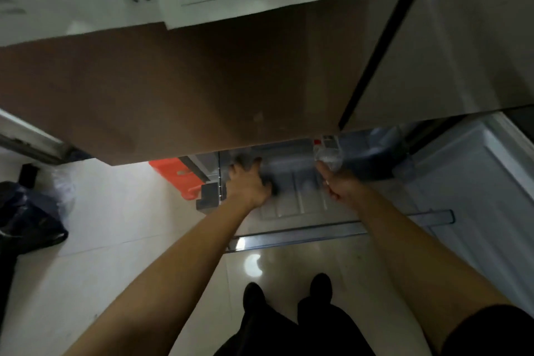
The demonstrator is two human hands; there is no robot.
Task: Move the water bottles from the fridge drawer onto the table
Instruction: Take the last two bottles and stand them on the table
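Observation:
The fridge drawer [297, 199] is pulled out below the brown fridge front, and its ribbed grey floor shows. My right hand [338, 182] is inside the drawer on the right, closed around a clear water bottle [328, 153] with a red and white label; the fridge front hides the bottle's far end. On the left side of the drawer my left hand [248, 179] reaches in, blurred, its fingers spread with nothing seen in them. No other bottle shows in the visible part of the drawer.
The brown fridge front [173, 81] overhangs the drawer's back half. An open white fridge door [468, 182] stands to the right. An orange object [179, 176] lies left of the drawer and a dark bag [29, 217] further left on the tiled floor. My feet [289, 292] stand before the drawer's front rail [318, 231].

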